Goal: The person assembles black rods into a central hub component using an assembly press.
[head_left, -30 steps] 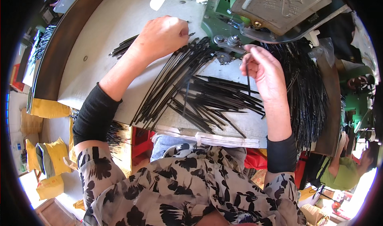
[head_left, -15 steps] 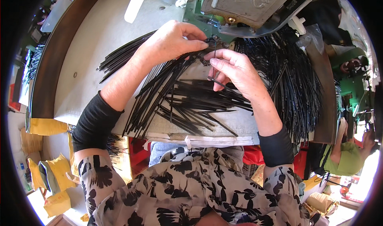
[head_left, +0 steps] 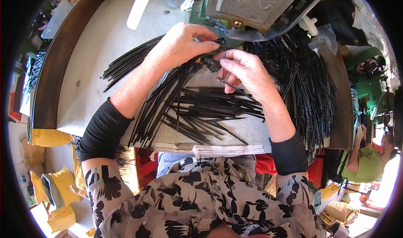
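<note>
Head view: left hand and right hand, grip pinching thin black strip; loose strips on bench.

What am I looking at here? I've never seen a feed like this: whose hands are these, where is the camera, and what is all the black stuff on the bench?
The camera sits on a person's head and looks down, so the round, bent edges come from its wide lens. The two bare hands are that person's own. The left hand and right hand meet close under a grey and green metal machine, pinching a thin black strip between their fingertips. More long black strips lie fanned across the pale workbench, and a thick bunch of them hangs at the right. Another person in a green top is at the far right.
</note>
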{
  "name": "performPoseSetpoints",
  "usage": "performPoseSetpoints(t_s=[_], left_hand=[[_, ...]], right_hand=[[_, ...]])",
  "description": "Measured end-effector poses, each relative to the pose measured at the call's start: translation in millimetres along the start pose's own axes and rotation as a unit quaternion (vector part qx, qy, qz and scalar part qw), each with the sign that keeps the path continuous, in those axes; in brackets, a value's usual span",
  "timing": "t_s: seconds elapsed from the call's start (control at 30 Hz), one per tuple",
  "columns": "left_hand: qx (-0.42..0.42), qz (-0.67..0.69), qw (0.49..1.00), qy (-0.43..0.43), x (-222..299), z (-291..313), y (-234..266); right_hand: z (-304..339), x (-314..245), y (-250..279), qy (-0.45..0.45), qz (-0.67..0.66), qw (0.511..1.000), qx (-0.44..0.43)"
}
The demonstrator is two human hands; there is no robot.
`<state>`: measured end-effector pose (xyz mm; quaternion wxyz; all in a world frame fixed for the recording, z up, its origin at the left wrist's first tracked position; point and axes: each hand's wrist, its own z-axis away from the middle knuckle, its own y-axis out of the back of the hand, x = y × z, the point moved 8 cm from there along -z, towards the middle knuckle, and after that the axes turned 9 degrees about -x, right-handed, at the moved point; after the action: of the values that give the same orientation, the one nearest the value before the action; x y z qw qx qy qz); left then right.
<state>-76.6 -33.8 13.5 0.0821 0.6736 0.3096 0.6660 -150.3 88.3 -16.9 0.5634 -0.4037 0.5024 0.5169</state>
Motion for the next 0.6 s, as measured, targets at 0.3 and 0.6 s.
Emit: performPoseSetpoints(t_s=[0.3, 0.6], left_hand=[[-0.003, 0.007, 1.000, 0.002, 0.0, -0.7, -0.2], [-0.007, 0.017, 1.000, 0.003, -2.0, -0.9, -1.3]], right_hand=[[-0.1, -0.9, -0.6, -0.002, 0.010, 1.000, -0.001], [0.4, 0.1, -1.6, 0.003, -0.003, 1.000, 0.009]])
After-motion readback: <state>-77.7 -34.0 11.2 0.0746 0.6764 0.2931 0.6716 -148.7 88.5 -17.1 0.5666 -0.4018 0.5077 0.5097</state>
